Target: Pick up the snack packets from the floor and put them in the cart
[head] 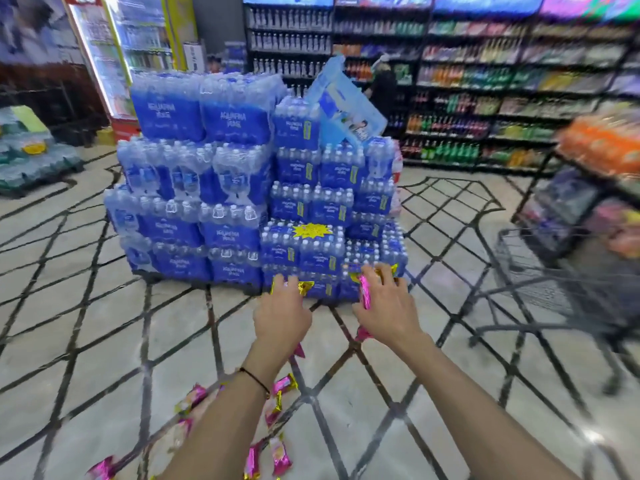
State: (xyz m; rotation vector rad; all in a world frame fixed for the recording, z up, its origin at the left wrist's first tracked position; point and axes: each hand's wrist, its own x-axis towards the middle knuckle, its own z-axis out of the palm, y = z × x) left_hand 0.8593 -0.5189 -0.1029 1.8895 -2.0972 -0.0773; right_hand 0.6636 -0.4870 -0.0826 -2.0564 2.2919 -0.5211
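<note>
- The left hand [282, 317] is raised in front of the body. Its fingers are curled round a pink-and-gold foil snack packet [302, 287], whose gold crimped end sticks out past the fingertips.
- The right hand [384, 315] is level with the left hand and just to its right. It grips a second pink foil packet [364, 295]. Blur makes it impossible to tell whether it holds more than one.
- The dark wire-mesh shopping cart [530, 271] stands well to the right of the right hand, with its rim roughly level with that hand.
- The step in hand is probably the transfer: carry both hands rightward until they are over the basket.
- Grip by the crimped ends where possible. Foil is slippery, and squeezing the middle may crush the contents.
- Release only when each hand is past the rim. Open the fingers low inside the basket so the light packets do not bounce out.
- Empty the right hand first, since it is nearer the cart, then bring the left hand across.
- The stack of blue shrink-wrapped water-bottle packs [225, 185] lies just beyond both hands. Swing sideways, not forward, to avoid it.
- Loose pink-and-gold packets [281, 388] lie on the pale tiled floor [86, 341], below and behind both hands and near the forearms. Much of the task appears to remain.
</note>
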